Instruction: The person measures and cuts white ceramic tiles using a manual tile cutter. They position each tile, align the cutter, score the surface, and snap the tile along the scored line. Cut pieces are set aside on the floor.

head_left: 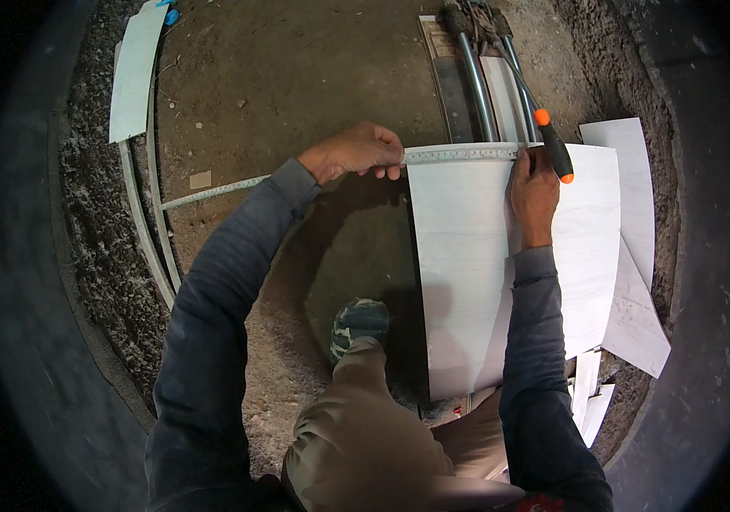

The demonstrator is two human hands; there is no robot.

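Note:
A white measuring tape (463, 155) lies along the far edge of a large white tile (476, 256). At the tile's far left corner, my left hand (356, 154) is closed on the tape, pinching it. From there a loose length of the tape runs left, low over the ground. My right hand (536, 200) rests on the tile's far edge, fingers closed on the tape; the fingertips are partly hidden. Just beside it is the black and orange handle (555, 149) of a manual tile cutter (476, 85), whose metal rails stretch away from me.
White tile pieces (638, 316) lie to the right, with narrow offcuts (587, 392) nearer me. On the left, a white strip (136, 77) and long thin strips (145, 222) lie along the rough edge. My shoe (360, 324) is on the dirt floor (297, 68), left of the tile.

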